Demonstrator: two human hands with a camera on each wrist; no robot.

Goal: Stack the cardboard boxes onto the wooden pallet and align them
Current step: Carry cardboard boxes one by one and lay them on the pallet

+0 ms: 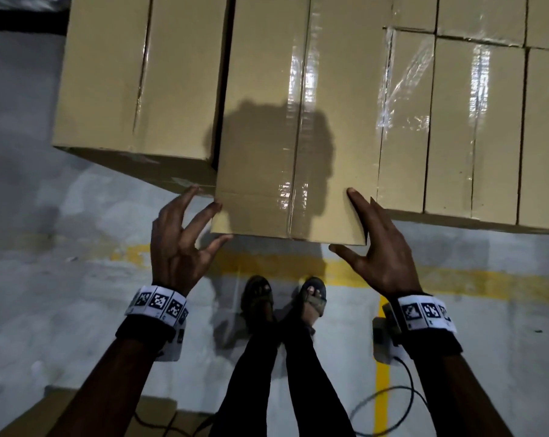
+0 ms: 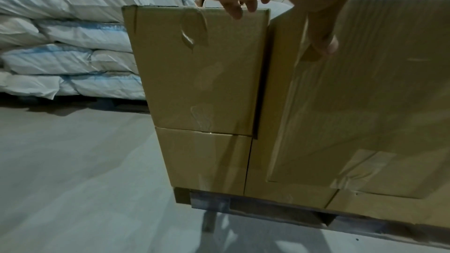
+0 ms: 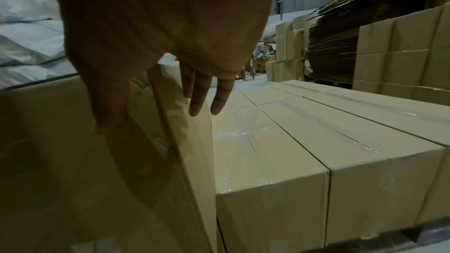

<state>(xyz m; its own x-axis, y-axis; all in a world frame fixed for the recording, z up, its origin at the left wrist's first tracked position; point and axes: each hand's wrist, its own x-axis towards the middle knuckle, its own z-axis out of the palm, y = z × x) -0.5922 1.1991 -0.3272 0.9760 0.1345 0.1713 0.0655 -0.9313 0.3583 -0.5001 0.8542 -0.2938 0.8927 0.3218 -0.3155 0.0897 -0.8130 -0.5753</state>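
Upper left of the head view: a neighbouring box [image 1: 134, 77] sits on the stack, set back a little from the one being handled. A dark gap runs between the two.

Left hand [image 1: 178, 241], lower left of centre: fingers spread and loosely bent at the near left corner of the centre box [image 1: 285, 127]. Fingertips touch or nearly touch the cardboard, thumb under the near edge. Nothing gripped; the hand is released, more a nudge than a hold.

Centre box fills the middle of the frame, on the upper layer, its near end jutting toward the person past the lower boxes [image 1: 475, 127] at right. Clear tape runs down its top seam and is glossy, so probably slick under the palm. Cardboard looks stiff; corners and edges are the firm places to push. Weight is a guess: its size suggests moderate, best shoved from both near corners.

Right hand [image 1: 377, 247], right of centre: flat against the box's right near corner, fingers straight, thumb under the edge, pressing, not clasping.

The left wrist view shows the wooden pallet [image 2: 255, 211] beneath the stack, at bottom centre.
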